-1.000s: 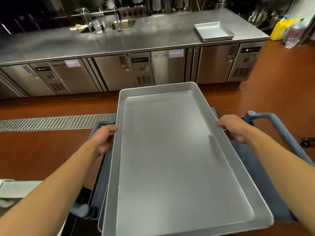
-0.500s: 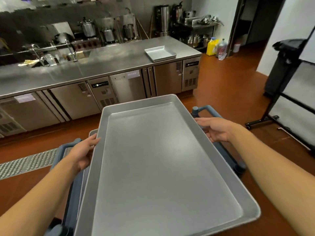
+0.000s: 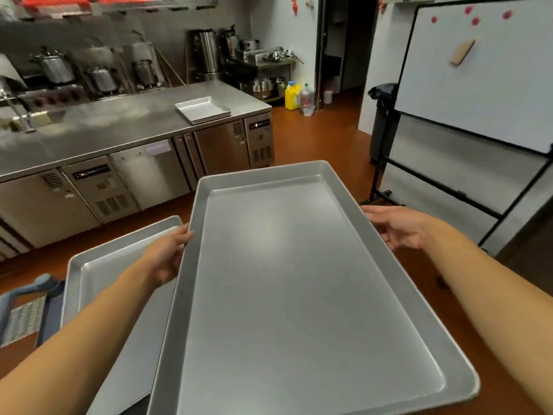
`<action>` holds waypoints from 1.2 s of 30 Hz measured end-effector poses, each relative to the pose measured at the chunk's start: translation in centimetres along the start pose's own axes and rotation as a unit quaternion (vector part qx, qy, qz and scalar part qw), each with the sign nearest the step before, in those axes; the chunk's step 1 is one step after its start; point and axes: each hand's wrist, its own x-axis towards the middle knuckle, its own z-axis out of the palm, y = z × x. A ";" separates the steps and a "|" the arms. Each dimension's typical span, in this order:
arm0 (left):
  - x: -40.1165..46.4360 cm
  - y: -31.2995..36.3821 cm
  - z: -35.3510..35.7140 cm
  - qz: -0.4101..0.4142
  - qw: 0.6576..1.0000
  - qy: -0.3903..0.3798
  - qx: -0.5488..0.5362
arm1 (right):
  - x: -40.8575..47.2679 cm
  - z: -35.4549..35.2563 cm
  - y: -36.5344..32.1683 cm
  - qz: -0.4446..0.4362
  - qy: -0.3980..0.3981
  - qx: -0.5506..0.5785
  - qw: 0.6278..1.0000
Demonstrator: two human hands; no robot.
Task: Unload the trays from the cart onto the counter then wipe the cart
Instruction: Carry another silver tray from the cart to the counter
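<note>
A large, shallow rectangular tray of dull brushed metal with rounded corners and a raised rim is held in the air, the left hand grasping its left long edge and the right hand grasping the right one. Below and to its left a second metal tray lies on the blue-handled cart. Across the red-brown floor runs the steel counter with a smaller square tray on it, and a whiteboard on a black frame stands to the right.
</note>
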 end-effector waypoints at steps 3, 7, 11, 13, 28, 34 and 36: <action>1.6 0.7 5.3 -0.001 1.000 -0.020 0.001 | -0.8 -5.0 0.4 -0.006 0.022 0.019 1.000; 4.7 1.5 13.1 0.008 0.999 -0.032 0.009 | 0.1 -13.1 0.3 -0.006 0.040 0.038 0.998; 7.5 2.2 20.9 0.004 0.999 -0.038 -0.010 | 2.0 -20.6 -0.7 -0.008 0.054 0.040 0.998; 8.8 2.4 24.8 0.002 0.999 -0.046 -0.021 | 3.0 -24.6 -1.4 -0.009 0.057 0.038 0.998; 21.6 6.7 34.7 0.026 0.999 0.002 -0.033 | 17.9 -36.7 -11.7 -0.019 0.006 0.006 1.000; 31.7 10.7 36.2 0.027 0.998 0.029 -0.045 | 29.6 -38.6 -18.8 -0.016 -0.013 -0.022 1.000; 35.1 12.1 36.6 0.021 0.998 0.041 -0.046 | 33.0 -39.1 -21.5 -0.015 -0.016 -0.027 0.999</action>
